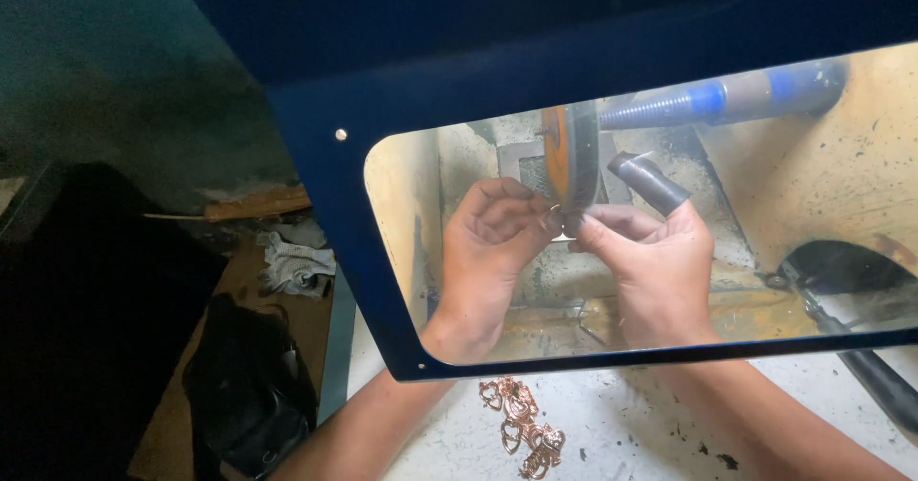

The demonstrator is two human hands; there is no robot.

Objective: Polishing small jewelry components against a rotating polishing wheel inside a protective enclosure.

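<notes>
Behind a clear window in a dark blue guard point(344, 213), my left hand point(488, 251) and my right hand point(655, 261) pinch a small metal ring piece point(557, 215) together against the edge of an orange polishing wheel point(571, 156). The index finger of my right hand wears a dark finger cot point(652, 183). The wheel sits on a threaded spindle point(708, 100) that runs to the right. The piece itself is tiny and mostly hidden by my fingertips.
A pile of copper-coloured heart-shaped pieces point(524, 428) lies on the white bench point(612, 424) below the guard. A black hose point(861, 347) runs at the right. On the floor at left lie a black bag point(244, 385) and a crumpled rag point(296, 263).
</notes>
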